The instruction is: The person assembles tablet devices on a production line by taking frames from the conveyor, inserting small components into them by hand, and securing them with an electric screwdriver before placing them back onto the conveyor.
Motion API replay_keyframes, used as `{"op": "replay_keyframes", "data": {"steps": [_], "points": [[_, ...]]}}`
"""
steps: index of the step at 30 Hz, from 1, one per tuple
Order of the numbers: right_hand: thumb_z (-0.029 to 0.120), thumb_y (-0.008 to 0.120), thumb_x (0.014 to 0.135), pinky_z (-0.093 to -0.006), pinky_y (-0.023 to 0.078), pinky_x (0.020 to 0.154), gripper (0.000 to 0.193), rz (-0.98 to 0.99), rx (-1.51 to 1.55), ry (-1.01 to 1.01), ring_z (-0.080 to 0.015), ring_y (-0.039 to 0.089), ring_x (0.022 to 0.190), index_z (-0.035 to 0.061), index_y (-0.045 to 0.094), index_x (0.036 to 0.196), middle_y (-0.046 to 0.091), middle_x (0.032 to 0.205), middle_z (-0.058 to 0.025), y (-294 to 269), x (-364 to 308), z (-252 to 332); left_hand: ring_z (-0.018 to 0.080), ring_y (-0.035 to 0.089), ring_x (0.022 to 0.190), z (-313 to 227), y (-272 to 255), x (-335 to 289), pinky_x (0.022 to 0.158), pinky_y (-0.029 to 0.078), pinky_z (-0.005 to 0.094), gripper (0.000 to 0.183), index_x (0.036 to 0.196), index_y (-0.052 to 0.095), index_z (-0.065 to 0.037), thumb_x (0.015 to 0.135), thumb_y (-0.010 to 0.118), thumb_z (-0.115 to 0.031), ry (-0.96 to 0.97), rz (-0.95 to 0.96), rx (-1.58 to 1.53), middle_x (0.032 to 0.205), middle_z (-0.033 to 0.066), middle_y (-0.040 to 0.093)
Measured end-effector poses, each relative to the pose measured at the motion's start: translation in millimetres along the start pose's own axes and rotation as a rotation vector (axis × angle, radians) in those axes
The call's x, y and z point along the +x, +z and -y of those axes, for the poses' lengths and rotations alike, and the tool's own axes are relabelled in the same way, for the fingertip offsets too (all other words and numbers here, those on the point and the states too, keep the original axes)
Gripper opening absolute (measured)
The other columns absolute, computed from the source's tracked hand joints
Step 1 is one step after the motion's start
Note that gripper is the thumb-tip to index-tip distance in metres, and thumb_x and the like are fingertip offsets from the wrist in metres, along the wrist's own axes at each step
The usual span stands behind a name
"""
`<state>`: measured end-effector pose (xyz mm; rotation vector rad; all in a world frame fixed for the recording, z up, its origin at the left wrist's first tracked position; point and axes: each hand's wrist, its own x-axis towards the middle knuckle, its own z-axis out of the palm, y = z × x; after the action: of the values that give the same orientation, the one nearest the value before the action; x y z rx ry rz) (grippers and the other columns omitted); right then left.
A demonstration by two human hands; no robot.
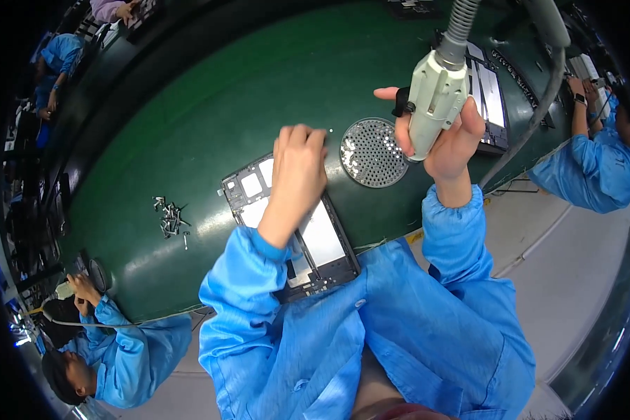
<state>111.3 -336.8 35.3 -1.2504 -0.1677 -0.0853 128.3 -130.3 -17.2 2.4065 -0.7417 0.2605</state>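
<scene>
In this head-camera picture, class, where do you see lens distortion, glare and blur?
Head view: the green table edge bows into a curve, with black corners around the fisheye circle; soft glare streaks its surface; the right hand and its pale power screwdriver look large; the people at the rim are stretched and slightly soft.

Bright blue smock, elastic-cuffed long sleeves, bare left hand (pixel 299 164), bare right hand (pixel 449 136)

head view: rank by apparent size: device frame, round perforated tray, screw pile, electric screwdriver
1. device frame, partly hidden by the forearm
2. electric screwdriver, held nearer the camera, so unsure against the tray
3. round perforated tray
4. screw pile
</scene>
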Motion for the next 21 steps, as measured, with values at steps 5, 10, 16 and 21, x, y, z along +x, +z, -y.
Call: {"op": "replay_keyframes", "data": {"steps": [5,10,16,21], "points": [[0.040,0.062,0.085,-0.0187,0.036,0.045,0.054,0.100,0.112,-0.247,-0.0060,0.046,0.051,-0.0048,0.052,0.114,0.058,0.073,-0.0051,-13.3,-7.9,-31.8,0.0319,0.057,0.082,33.8,28.0,32.3,0.076,0.044,0.0411,0.018,0.089,0.064,-0.001,0.071,0.061,0.003,0.047,0.128,-0.028,0.078,0.0138,0.059],[0.010,0.071,0.079,-0.0194,0.037,0.049,0.035,0.015,0.023,-0.286,-0.0052,0.046,0.053,-0.0022,0.054,0.108,0.051,0.066,0.0006,-14.9,-25.6,-39.4,0.0318,0.057,0.072,31.3,31.9,37.0,0.068,0.046,0.0395,0.007,0.077,0.061,-0.002,0.071,0.064,-0.001,0.065,0.112,-0.046,0.073,0.0127,0.057],[0.000,0.061,0.082,-0.0188,0.037,0.049,0.024,-0.094,0.054,-0.183,-0.0047,0.047,0.054,-0.0007,0.054,0.105,0.052,0.067,-0.0005,-9.3,-37.1,-63.4,0.0279,0.057,0.072,0.1,24.4,31.6,0.066,0.042,0.0389,0.006,0.079,0.060,-0.005,0.074,0.061,-0.001,0.091,0.071,-0.211,0.074,0.0097,0.058],[-0.002,0.060,0.082,-0.0189,0.038,0.049,0.023,-0.088,0.066,-0.202,-0.0046,0.047,0.054,-0.0005,0.054,0.105,0.053,0.067,-0.0009,-1.5,-36.2,-69.4,0.0265,0.057,0.078,1.8,30.4,19.1,0.072,0.039,0.0376,0.013,0.087,0.061,-0.006,0.075,0.060,0.000,0.078,-0.006,-0.169,0.078,0.0074,0.058]]}}
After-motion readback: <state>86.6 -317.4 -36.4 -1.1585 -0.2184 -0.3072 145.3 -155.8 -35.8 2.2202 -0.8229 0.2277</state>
